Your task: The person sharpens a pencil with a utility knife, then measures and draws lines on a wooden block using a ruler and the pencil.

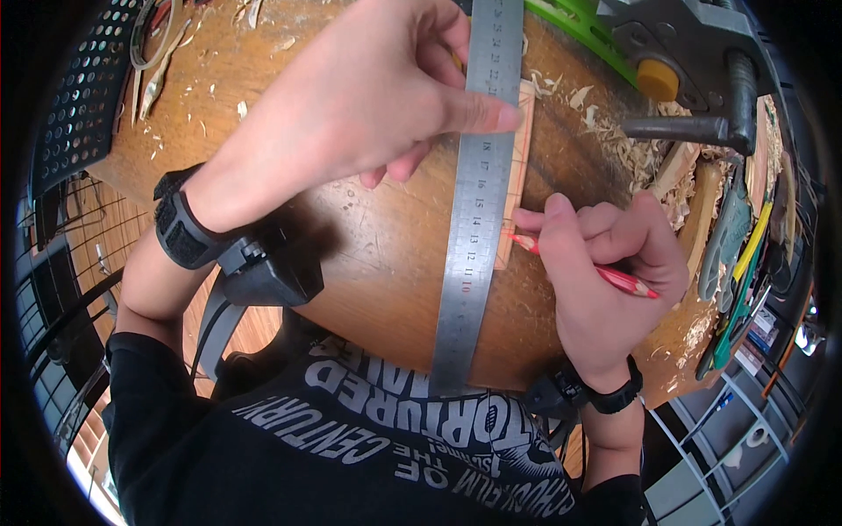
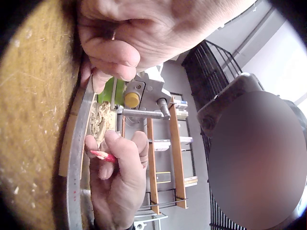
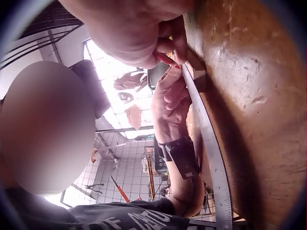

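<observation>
A steel ruler [image 1: 478,202] lies lengthwise over a thin pale wood strip [image 1: 524,149] that has pencil lines across it. My left hand [image 1: 368,105] holds the ruler, thumb laid over its face and fingers bent at the far edge. In my right hand [image 1: 605,272] a red pencil [image 1: 624,280] is gripped, its point down at the strip beside the ruler's edge. The left wrist view shows the pencil [image 2: 103,155] close to the ruler [image 2: 76,158]. From the right wrist, the ruler [image 3: 206,129] stretches past the strip's end towards the body.
A metal vise [image 1: 693,53] with a yellow knob stands at the back right, beside a green tool [image 1: 588,31]. Wood shavings [image 1: 645,149] lie below it. Several hand tools [image 1: 737,254] line the right edge. A perforated black panel [image 1: 79,96] stands at left.
</observation>
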`<move>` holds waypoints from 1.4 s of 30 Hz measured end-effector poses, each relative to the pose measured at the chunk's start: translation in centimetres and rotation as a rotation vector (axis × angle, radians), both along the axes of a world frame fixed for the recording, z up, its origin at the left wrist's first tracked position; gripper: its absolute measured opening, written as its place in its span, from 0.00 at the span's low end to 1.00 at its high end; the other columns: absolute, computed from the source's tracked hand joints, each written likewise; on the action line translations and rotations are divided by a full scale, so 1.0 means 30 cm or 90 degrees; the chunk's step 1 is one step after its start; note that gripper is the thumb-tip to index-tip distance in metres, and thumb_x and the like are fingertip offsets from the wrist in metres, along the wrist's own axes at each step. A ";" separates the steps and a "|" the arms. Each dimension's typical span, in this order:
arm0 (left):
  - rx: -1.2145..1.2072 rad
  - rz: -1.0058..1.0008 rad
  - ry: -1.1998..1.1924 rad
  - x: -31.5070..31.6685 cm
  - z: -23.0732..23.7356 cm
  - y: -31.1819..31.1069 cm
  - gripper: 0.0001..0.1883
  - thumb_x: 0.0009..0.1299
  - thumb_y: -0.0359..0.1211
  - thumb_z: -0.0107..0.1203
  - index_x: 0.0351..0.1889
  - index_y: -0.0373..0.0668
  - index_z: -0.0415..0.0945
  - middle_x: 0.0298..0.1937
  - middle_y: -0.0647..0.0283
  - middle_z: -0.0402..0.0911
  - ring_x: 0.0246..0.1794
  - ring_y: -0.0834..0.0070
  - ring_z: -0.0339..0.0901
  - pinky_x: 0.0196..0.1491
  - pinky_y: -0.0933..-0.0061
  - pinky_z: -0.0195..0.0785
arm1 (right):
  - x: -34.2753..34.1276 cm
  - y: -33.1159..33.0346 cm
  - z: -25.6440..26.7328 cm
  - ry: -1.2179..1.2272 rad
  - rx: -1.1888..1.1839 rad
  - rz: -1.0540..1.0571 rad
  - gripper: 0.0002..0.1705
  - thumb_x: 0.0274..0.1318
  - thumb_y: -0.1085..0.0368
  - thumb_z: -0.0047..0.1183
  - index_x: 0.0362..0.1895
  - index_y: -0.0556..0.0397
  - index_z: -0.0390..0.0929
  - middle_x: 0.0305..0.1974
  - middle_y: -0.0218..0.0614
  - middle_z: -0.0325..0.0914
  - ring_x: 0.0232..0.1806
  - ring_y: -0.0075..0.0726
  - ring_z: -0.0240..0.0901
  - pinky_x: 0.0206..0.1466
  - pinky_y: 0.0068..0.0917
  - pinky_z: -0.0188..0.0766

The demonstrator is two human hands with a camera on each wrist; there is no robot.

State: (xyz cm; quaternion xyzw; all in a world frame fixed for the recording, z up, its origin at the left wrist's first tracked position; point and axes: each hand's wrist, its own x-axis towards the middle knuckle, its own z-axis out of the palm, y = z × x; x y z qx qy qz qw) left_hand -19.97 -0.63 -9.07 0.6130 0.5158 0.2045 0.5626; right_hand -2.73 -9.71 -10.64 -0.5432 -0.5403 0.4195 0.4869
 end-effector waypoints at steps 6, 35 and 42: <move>-0.198 -0.002 -0.010 0.003 0.097 0.040 0.11 0.66 0.30 0.62 0.35 0.34 0.71 0.18 0.67 0.75 0.07 0.86 0.64 0.08 0.83 0.52 | 0.009 0.000 -0.013 -0.093 0.029 0.025 0.23 0.52 0.85 0.50 0.18 0.50 0.52 0.15 0.24 0.64 0.19 0.12 0.64 0.38 0.35 0.84; -0.069 0.000 0.042 0.013 0.080 0.008 0.10 0.66 0.29 0.61 0.33 0.34 0.70 0.17 0.66 0.74 0.06 0.86 0.65 0.07 0.83 0.53 | 0.007 -0.005 -0.002 -0.116 0.012 0.045 0.23 0.51 0.85 0.49 0.17 0.50 0.53 0.14 0.22 0.59 0.19 0.09 0.57 0.43 0.37 0.82; -0.102 -0.024 0.016 0.007 0.075 0.007 0.11 0.66 0.30 0.61 0.33 0.34 0.70 0.15 0.66 0.74 0.06 0.86 0.65 0.07 0.83 0.53 | 0.011 -0.004 -0.005 -0.111 0.020 0.063 0.23 0.51 0.85 0.50 0.16 0.50 0.53 0.13 0.23 0.61 0.18 0.10 0.59 0.44 0.39 0.81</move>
